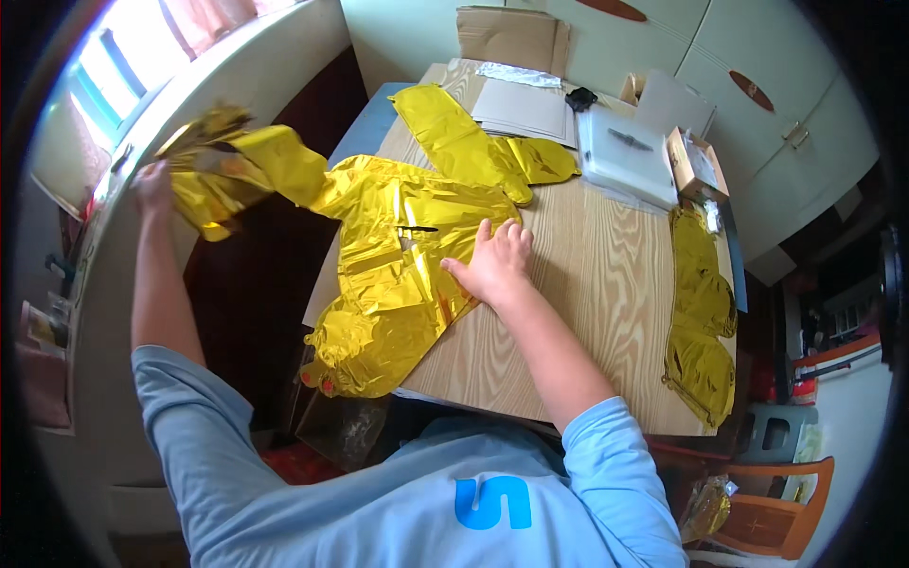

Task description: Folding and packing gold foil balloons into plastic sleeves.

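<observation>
Flat, deflated gold foil balloons (379, 241) lie across the left part of the wooden table, creased and shiny. My left hand (153, 186), off to the left of the table near the wall, grips a crumpled gold foil piece (227, 175). That piece is raised and smeared by motion, and it reaches to the foil on the table; whether they are joined I cannot tell. On the right edge of the spread foil rests my right hand (497, 260), fingers apart, pressing down with nothing grasped. Farther back lies another flat gold foil balloon (473, 147).
A wood-grain table (587, 312) carries a further gold foil balloon (701, 322) along its right edge. Toward the back are a clear plastic box (625, 156), a small wooden box (699, 163), white sheets (525, 109) and cardboard (511, 38). An orange-brown chair (805, 516) stands at lower right.
</observation>
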Action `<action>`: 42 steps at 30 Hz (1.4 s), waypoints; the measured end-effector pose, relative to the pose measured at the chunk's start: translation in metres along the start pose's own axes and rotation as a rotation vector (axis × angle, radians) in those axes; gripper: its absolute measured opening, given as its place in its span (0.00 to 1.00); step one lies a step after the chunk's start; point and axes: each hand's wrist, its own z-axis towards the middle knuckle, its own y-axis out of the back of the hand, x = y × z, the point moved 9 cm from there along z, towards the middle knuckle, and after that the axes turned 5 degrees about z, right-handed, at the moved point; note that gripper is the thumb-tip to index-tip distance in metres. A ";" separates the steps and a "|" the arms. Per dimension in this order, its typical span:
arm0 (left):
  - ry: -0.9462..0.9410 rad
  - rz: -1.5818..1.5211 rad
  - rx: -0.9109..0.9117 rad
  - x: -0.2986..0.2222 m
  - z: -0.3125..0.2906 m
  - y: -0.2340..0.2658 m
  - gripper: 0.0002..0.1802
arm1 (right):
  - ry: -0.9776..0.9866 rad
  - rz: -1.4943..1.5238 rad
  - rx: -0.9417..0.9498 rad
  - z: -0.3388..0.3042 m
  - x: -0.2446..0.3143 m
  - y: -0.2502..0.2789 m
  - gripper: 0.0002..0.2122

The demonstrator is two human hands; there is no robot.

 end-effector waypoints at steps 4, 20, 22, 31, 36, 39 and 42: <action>0.102 0.726 -0.299 -0.010 0.041 0.138 0.34 | -0.046 -0.033 0.024 0.001 -0.012 -0.001 0.48; -0.462 -0.443 1.524 -0.390 -0.627 -0.099 0.40 | -0.127 1.746 0.501 -0.105 -0.117 -0.020 0.29; -0.443 -0.503 1.729 -0.412 -0.663 -0.092 0.48 | -0.064 1.681 0.360 -0.109 -0.143 -0.014 0.21; -1.245 -0.536 0.998 -0.419 -0.633 -0.114 0.27 | -0.150 1.226 -0.337 -0.071 -0.302 -0.052 0.12; -1.093 -0.230 1.099 -0.395 -0.644 -0.132 0.40 | -0.118 0.641 -0.432 -0.110 -0.299 0.011 0.22; -1.126 -0.111 1.256 -0.426 -0.649 -0.129 0.44 | -0.046 0.411 -0.192 -0.158 -0.287 0.001 0.29; -1.184 -0.148 1.202 -0.466 -0.646 -0.143 0.44 | -0.011 0.494 -0.074 -0.186 -0.293 -0.001 0.34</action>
